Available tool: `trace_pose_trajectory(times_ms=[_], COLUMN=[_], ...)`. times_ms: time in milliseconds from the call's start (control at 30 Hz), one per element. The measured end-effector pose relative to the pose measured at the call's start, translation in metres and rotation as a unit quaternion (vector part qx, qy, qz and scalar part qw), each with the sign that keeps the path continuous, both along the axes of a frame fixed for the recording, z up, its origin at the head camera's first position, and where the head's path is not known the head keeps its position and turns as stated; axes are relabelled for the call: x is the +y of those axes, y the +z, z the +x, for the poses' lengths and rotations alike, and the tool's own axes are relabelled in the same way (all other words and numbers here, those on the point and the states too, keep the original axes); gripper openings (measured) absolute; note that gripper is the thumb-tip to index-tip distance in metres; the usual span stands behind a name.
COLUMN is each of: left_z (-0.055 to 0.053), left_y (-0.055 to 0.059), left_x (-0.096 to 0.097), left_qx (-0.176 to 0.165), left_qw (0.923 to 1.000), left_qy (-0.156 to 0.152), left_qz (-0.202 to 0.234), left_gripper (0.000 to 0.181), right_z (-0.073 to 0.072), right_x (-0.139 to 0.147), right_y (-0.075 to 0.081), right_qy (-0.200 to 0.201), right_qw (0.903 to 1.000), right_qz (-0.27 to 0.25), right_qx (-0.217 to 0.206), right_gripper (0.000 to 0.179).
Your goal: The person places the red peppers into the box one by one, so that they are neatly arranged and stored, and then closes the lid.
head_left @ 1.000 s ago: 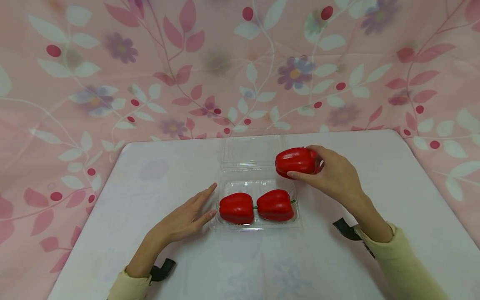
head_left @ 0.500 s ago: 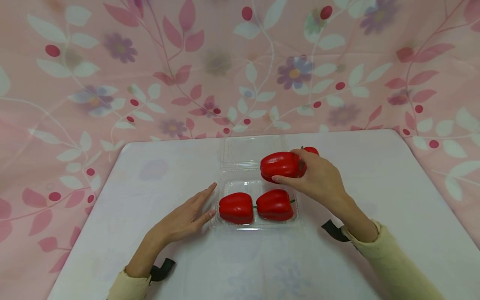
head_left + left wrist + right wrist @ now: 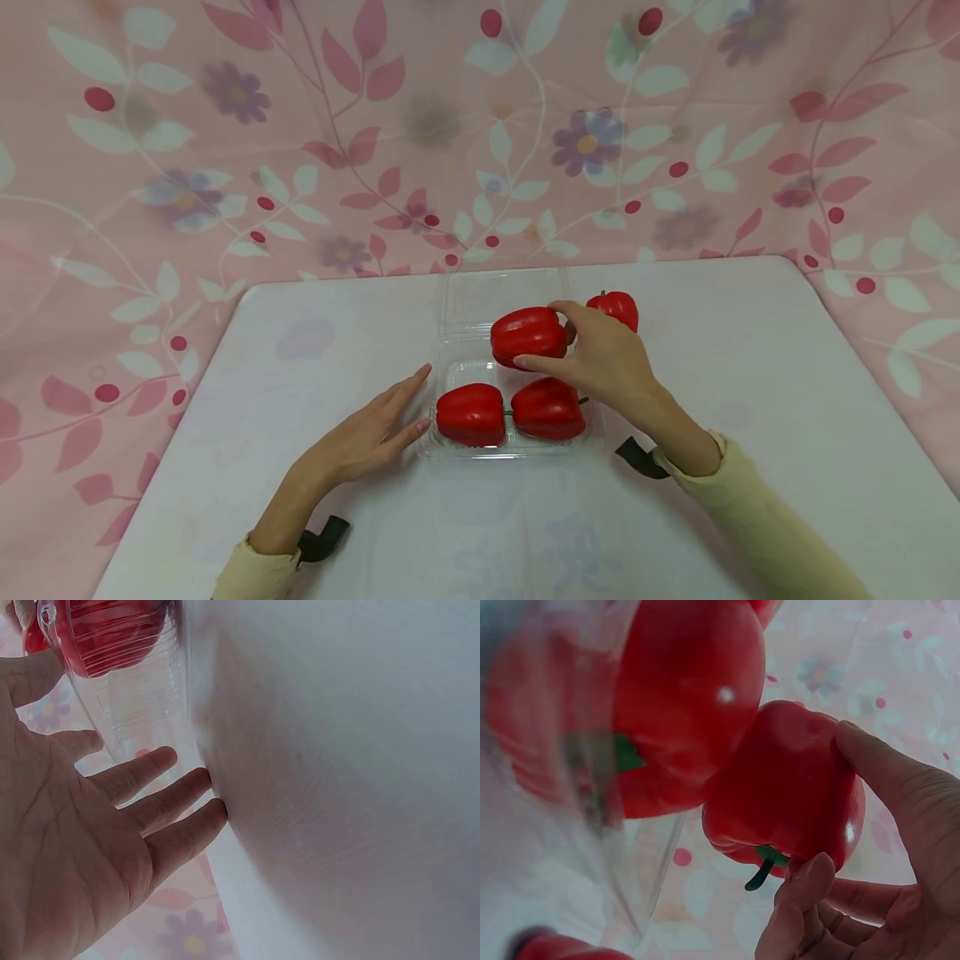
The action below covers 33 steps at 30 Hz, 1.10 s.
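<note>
My right hand grips a red bell pepper by its stem end, over the back part of a clear plastic clamshell box. In the right wrist view, thumb and fingers pinch this pepper around its green stem. Two more bell peppers lie in the front of the box, the left one and the right one. At the box's left side my left hand rests with fingers spread and straight. The left wrist view shows its fingertips at the white table, beside the box wall.
Another red bell pepper stands on the white table, behind the right hand. The box's hinged lid lies folded back toward the table's far edge. A pink floral cloth hangs behind the table.
The right hand has carried its bell pepper leftward, from the box's right back corner to over the back compartment. The pepper standing behind is now uncovered. The left hand stays in place.
</note>
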<state>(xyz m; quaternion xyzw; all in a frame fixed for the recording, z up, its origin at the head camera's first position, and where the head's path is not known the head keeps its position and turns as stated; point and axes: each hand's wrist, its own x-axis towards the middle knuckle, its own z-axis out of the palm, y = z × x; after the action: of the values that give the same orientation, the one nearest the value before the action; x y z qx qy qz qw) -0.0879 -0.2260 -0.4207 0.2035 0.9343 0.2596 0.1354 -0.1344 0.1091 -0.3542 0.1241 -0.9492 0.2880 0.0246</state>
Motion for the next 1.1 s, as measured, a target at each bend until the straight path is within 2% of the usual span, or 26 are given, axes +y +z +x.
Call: trace_pose_trajectory(times_ms=[267,567,1100], left_z=[-0.001,-0.001,-0.002], left_y=[-0.001,-0.001,-0.005], left_x=[0.000,0.000,-0.002], left_qx=[0.001,0.002,-0.001], left_qw=[1.0000,1.0000,1.0000], left_qy=[-0.003,-0.001,0.003], left_qz=[0.002,-0.007,-0.005], left_gripper=[0.077,0.077,0.077], right_z=[0.000,0.004,0.003], right_x=[-0.014,-0.028,-0.050], right_y=[0.001,0.000,-0.001], right_qy=[0.000,0.012,0.027], right_qw=[0.9999,0.9999,0.9990], right_qz=[0.005,-0.001,0.030], right_qx=[-0.016,-0.006,-0.018], right_gripper=[0.084,0.081,0.079])
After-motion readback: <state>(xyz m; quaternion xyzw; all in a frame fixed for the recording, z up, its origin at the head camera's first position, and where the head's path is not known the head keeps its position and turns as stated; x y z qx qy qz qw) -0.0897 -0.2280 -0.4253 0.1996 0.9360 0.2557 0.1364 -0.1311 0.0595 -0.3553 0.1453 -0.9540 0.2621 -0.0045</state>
